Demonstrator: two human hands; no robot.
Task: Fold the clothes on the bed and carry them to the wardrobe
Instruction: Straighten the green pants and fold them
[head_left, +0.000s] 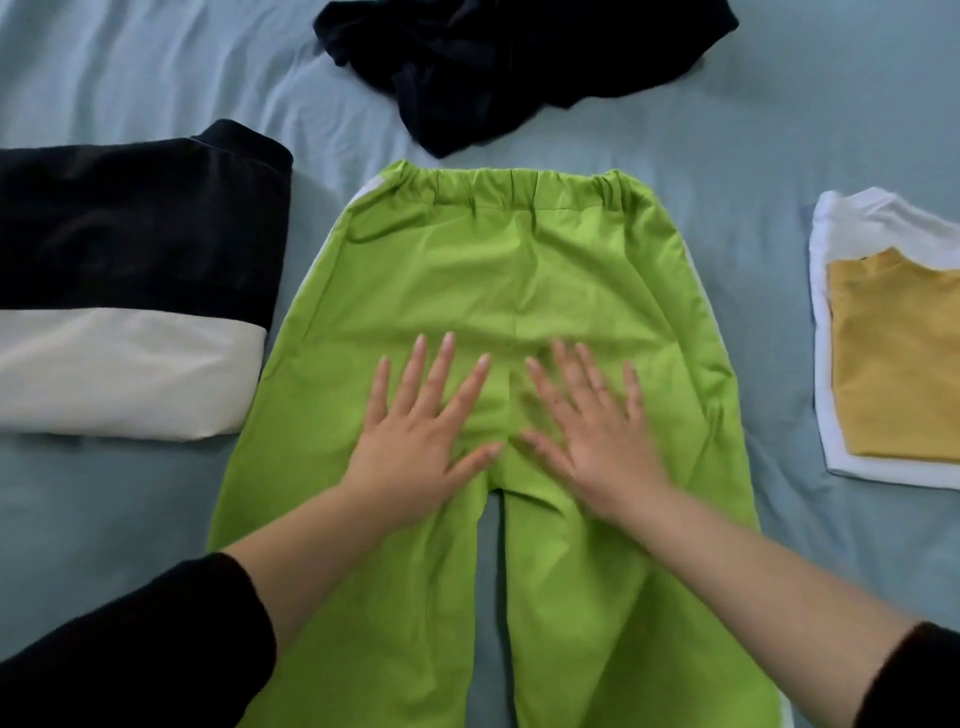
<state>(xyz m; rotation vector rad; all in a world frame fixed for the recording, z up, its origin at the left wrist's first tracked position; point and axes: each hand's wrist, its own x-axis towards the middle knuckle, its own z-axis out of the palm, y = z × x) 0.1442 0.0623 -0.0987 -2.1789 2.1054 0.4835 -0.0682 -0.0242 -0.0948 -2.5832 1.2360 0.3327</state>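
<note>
**A:** Item one: lime-green woven trousers with a gathered elastic waistband and white side stripes (488, 270). They lie spread flat on the pale blue bedsheet (130, 78), waistband away from us, legs running toward us out of view.

**B:** And our hands?

**A:** Left hand (415, 431) and right hand (587, 431) both lie palm-down on the seat, either side of the centre seam. The fingers are straight and spread and neither grasps anything. The right is blurred.

**B:** We judge the step to be smoothing before the first fold. To do it well, we sweep from the seam outward to the stripes so creases run off the edges. Then we lay one leg on the other, stripes and waistband ends matched.

**A:** Item two: folded black-and-cream garment (130, 291), left, near the trousers' edge. Item three: folded mustard-yellow piece (893, 353) on a folded white piece (852, 218), right, apart from the trousers. Item four: crumpled dark garment (519, 67), just beyond the waistband; we cannot tell whether they touch.

**B:** A strip of bare sheet shows on each side, narrower on the left. We should fold within the trousers' own outline. No wardrobe is in view.
</note>
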